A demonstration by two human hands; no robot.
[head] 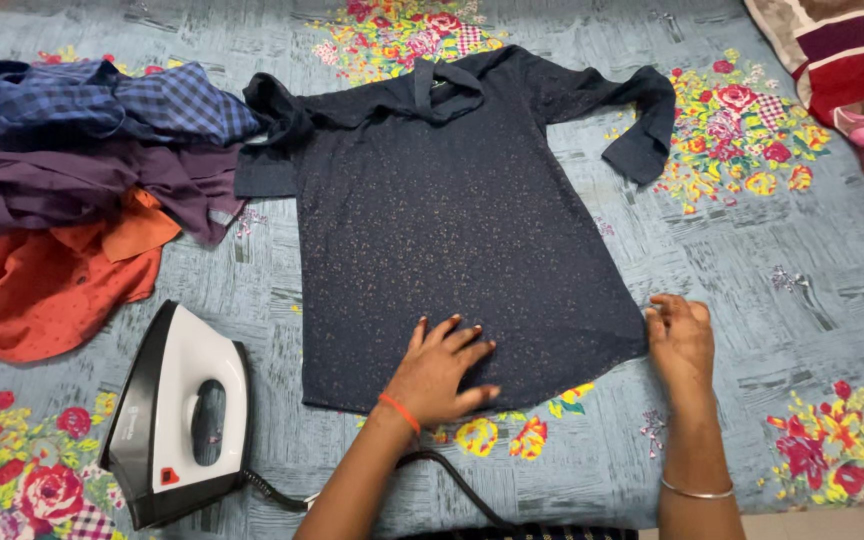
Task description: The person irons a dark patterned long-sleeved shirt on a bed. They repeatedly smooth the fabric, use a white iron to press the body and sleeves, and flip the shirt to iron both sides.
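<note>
Left to right: a heap of crumpled garments [82,180] lies unpressed; my iron [184,415] rests untouched on the floral sheet [812,290]. My left hand [439,372], fingers spread and gripping nothing, lies flat on the hem of the dark speckled top [452,210], spread out mid-sheet. My right hand [680,340] pinches the hem's corner. Judged so: smoothing under way, pressing not yet begun

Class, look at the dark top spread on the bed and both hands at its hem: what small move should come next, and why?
Probably sweep the left hand up the dark top to smooth it: it lies flat near the hem, the right hand pins the corner, and the iron stands aside.
</note>
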